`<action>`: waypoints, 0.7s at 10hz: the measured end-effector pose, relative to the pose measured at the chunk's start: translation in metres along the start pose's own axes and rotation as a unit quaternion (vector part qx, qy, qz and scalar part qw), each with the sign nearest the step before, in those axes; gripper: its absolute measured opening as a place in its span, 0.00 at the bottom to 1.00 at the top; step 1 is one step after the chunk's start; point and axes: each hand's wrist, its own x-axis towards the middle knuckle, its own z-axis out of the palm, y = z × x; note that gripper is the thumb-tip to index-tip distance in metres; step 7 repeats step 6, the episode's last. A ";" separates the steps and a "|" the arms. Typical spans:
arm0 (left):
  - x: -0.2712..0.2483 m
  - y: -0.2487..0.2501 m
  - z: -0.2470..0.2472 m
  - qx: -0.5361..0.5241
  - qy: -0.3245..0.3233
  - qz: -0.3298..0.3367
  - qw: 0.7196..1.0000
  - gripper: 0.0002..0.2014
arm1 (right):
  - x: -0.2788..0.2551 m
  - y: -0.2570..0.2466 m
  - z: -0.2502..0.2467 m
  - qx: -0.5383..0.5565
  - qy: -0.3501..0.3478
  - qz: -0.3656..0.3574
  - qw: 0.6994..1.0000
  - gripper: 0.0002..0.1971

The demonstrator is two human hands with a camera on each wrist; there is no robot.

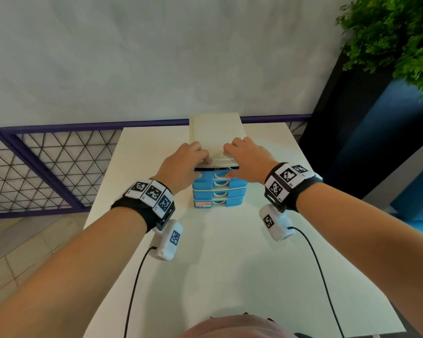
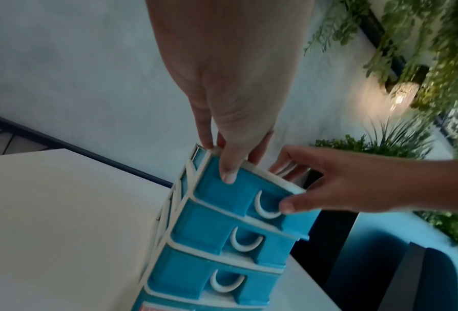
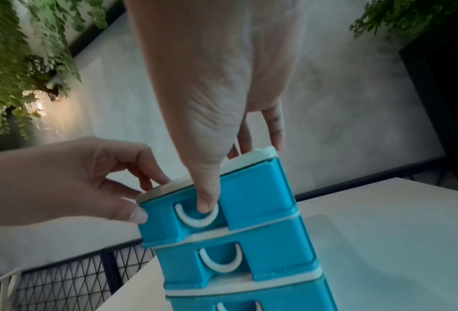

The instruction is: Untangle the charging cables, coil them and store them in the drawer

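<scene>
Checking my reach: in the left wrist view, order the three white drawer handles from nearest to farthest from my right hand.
1. Top handle, at the thumb of the right hand.
2. Second handle, one drawer below.
3. Third handle, lower still.

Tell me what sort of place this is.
Probably an office or lounge corner: a plain white table carrying a small blue drawer unit, leafy plants to the right, and a purple mesh railing behind the table.
</scene>
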 end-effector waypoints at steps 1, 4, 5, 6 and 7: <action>0.001 0.003 0.008 0.035 0.053 -0.002 0.998 0.13 | 0.000 -0.010 0.006 -0.017 0.041 0.033 0.998 0.24; 0.004 0.003 -0.001 -0.015 -0.009 -0.017 1.000 0.12 | -0.001 -0.015 -0.002 0.023 0.007 0.048 0.999 0.23; -0.001 -0.004 -0.013 -0.065 -0.065 -0.002 0.996 0.18 | -0.011 -0.005 -0.009 0.085 -0.052 0.050 0.994 0.30; -0.036 -0.007 -0.017 -0.120 -0.070 -0.007 0.990 0.23 | -0.049 0.002 -0.008 0.126 -0.072 0.060 0.988 0.34; -0.036 -0.007 -0.017 -0.120 -0.070 -0.007 0.990 0.23 | -0.049 0.002 -0.008 0.126 -0.072 0.060 0.988 0.34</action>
